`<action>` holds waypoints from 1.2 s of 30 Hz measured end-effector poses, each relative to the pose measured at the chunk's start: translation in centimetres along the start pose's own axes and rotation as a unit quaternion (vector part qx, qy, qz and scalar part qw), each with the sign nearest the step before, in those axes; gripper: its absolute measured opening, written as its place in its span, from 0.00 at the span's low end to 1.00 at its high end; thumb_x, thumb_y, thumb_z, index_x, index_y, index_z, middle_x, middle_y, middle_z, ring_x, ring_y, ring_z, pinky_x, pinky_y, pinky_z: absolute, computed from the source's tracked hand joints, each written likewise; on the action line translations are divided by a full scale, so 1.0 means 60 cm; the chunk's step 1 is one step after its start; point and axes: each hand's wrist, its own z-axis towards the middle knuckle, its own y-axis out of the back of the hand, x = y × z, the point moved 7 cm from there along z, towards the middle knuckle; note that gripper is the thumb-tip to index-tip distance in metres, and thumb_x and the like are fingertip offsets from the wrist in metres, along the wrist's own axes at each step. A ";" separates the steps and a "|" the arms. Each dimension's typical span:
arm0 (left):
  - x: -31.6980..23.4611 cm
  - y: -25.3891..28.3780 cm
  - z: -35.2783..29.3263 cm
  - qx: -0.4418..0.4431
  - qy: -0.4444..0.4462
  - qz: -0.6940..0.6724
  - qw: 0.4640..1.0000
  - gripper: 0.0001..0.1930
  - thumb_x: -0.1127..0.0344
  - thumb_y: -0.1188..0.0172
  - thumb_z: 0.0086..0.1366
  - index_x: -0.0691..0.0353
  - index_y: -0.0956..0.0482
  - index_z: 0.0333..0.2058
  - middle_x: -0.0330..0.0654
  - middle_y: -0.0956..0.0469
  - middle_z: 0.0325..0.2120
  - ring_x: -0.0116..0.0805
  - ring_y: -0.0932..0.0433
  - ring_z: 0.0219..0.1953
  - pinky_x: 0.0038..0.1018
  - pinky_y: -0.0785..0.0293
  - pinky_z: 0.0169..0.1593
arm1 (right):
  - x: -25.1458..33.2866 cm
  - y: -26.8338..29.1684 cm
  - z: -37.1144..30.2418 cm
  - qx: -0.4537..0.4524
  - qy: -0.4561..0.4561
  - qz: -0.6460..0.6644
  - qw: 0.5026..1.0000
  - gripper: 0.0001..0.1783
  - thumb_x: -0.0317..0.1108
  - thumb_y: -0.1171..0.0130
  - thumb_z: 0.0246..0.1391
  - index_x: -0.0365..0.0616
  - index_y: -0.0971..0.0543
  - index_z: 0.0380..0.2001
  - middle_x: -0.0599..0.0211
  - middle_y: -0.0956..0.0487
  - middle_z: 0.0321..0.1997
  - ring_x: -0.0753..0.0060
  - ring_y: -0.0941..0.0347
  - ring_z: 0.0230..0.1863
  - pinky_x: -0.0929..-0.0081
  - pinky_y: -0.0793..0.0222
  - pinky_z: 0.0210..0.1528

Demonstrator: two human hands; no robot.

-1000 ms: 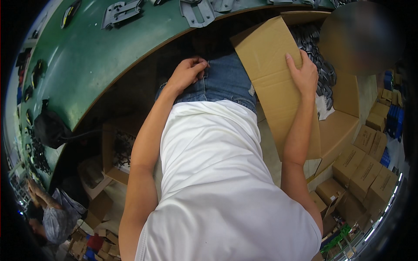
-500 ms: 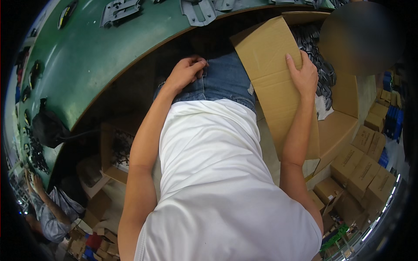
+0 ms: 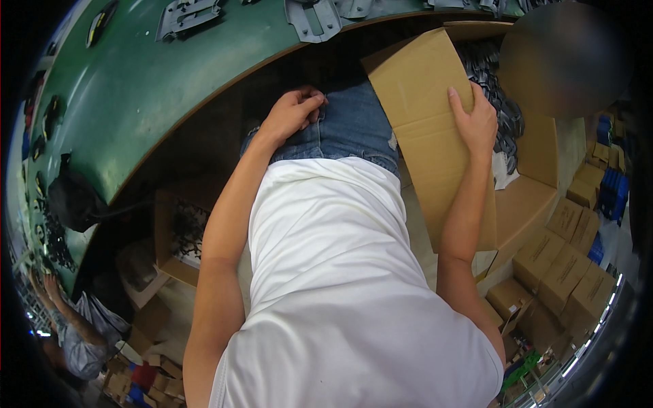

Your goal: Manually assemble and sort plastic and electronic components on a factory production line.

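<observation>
My left hand (image 3: 293, 115) rests on the upper leg of my blue jeans (image 3: 347, 126), its fingers loosely curled, and nothing shows in it. On the right, my right hand (image 3: 478, 121) grips the edge of a cardboard box flap (image 3: 428, 129), the thumb on the face towards me and the fingers over the edge. Behind that flap stands the open cardboard box (image 3: 539, 153), holding a heap of dark grey plastic parts (image 3: 505, 115) and a piece of white paper or film (image 3: 503, 171). The flap hides part of the contents.
A green worktable (image 3: 177, 88) curves across the front and left, with grey plastic parts (image 3: 314, 19) near its edge. Under it is another open carton (image 3: 178, 234). A person in grey (image 3: 88, 333) works at the far left. Stacked cartons (image 3: 561, 265) stand at right.
My hands and the flap hold nearly the same pose, with only a slight shift of the view. At far left, the other person's hands have moved a little.
</observation>
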 end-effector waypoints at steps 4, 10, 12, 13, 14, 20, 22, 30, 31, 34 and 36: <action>-0.001 -0.002 0.000 -0.001 0.007 0.004 1.000 0.11 0.61 0.49 0.64 0.62 0.25 0.35 0.31 0.33 0.17 0.17 0.41 0.16 0.15 0.46 0.20 | -0.003 -0.001 0.001 -0.001 -0.005 -0.008 1.000 0.25 0.53 0.44 0.49 0.45 0.25 0.42 0.52 0.22 0.40 0.47 0.26 0.41 0.60 0.31 0.42; -0.001 -0.004 0.002 0.008 0.010 -0.003 1.000 0.11 0.60 0.49 0.64 0.62 0.25 0.35 0.31 0.33 0.17 0.17 0.41 0.16 0.15 0.46 0.20 | -0.002 0.002 0.001 0.006 -0.011 0.004 1.000 0.25 0.53 0.44 0.48 0.45 0.25 0.42 0.52 0.22 0.39 0.47 0.26 0.42 0.60 0.31 0.42; 0.000 -0.004 0.003 0.007 0.009 -0.005 1.000 0.11 0.60 0.49 0.64 0.62 0.25 0.36 0.31 0.33 0.17 0.17 0.41 0.16 0.15 0.46 0.20 | -0.003 0.000 0.001 0.005 -0.013 -0.001 1.000 0.25 0.53 0.44 0.48 0.45 0.25 0.42 0.52 0.22 0.39 0.47 0.26 0.42 0.61 0.31 0.42; -0.001 -0.003 0.004 0.006 0.006 -0.005 1.000 0.11 0.60 0.49 0.63 0.62 0.25 0.36 0.31 0.33 0.17 0.17 0.41 0.16 0.15 0.46 0.21 | -0.004 -0.001 0.002 0.004 -0.015 -0.005 1.000 0.25 0.53 0.44 0.48 0.45 0.25 0.42 0.52 0.22 0.39 0.47 0.26 0.42 0.61 0.31 0.42; -0.002 -0.003 0.004 0.005 0.006 -0.005 1.000 0.11 0.60 0.49 0.63 0.62 0.25 0.36 0.31 0.33 0.17 0.17 0.41 0.16 0.15 0.46 0.21 | -0.004 -0.001 0.003 0.004 -0.015 -0.005 1.000 0.25 0.53 0.44 0.48 0.45 0.25 0.42 0.52 0.22 0.39 0.47 0.26 0.42 0.61 0.31 0.42; 0.000 -0.002 0.002 0.002 0.011 -0.008 1.000 0.11 0.60 0.49 0.64 0.62 0.26 0.36 0.31 0.33 0.16 0.17 0.41 0.15 0.15 0.46 0.20 | -0.004 -0.001 0.003 0.005 -0.016 0.013 1.000 0.25 0.52 0.44 0.49 0.45 0.25 0.43 0.52 0.22 0.40 0.47 0.26 0.42 0.61 0.31 0.42; 0.002 -0.005 0.003 0.009 0.010 -0.007 1.000 0.11 0.60 0.49 0.64 0.62 0.26 0.35 0.32 0.33 0.16 0.17 0.42 0.15 0.15 0.46 0.20 | -0.004 0.000 0.001 0.007 -0.025 0.000 1.000 0.25 0.52 0.44 0.49 0.45 0.25 0.43 0.53 0.22 0.40 0.47 0.26 0.42 0.61 0.31 0.42; 0.007 -0.006 0.008 0.018 0.019 -0.017 1.000 0.11 0.60 0.49 0.64 0.62 0.25 0.35 0.32 0.33 0.16 0.17 0.41 0.15 0.15 0.45 0.20 | 0.001 0.001 0.002 0.014 -0.025 0.009 1.000 0.24 0.51 0.44 0.49 0.45 0.25 0.43 0.53 0.22 0.39 0.49 0.26 0.42 0.62 0.31 0.42; 0.007 -0.006 0.008 0.019 0.018 -0.018 0.999 0.11 0.60 0.49 0.64 0.62 0.25 0.35 0.32 0.33 0.16 0.17 0.41 0.15 0.15 0.45 0.20 | 0.002 0.002 0.002 0.012 -0.021 0.014 1.000 0.24 0.51 0.44 0.49 0.45 0.25 0.43 0.53 0.22 0.39 0.49 0.26 0.42 0.62 0.31 0.42; 0.009 -0.005 0.009 0.015 0.024 -0.013 0.999 0.11 0.60 0.49 0.64 0.62 0.25 0.35 0.32 0.33 0.17 0.18 0.41 0.15 0.15 0.45 0.20 | 0.002 0.002 0.002 0.007 -0.015 0.016 1.000 0.24 0.50 0.43 0.49 0.45 0.25 0.43 0.53 0.22 0.39 0.49 0.26 0.42 0.62 0.31 0.42; 0.010 -0.004 0.010 0.015 0.024 -0.019 0.999 0.11 0.59 0.49 0.64 0.62 0.25 0.35 0.32 0.33 0.17 0.18 0.41 0.16 0.15 0.45 0.20 | 0.002 0.002 0.002 0.005 -0.014 0.010 1.000 0.24 0.50 0.43 0.49 0.45 0.25 0.43 0.53 0.21 0.39 0.49 0.26 0.41 0.62 0.31 0.42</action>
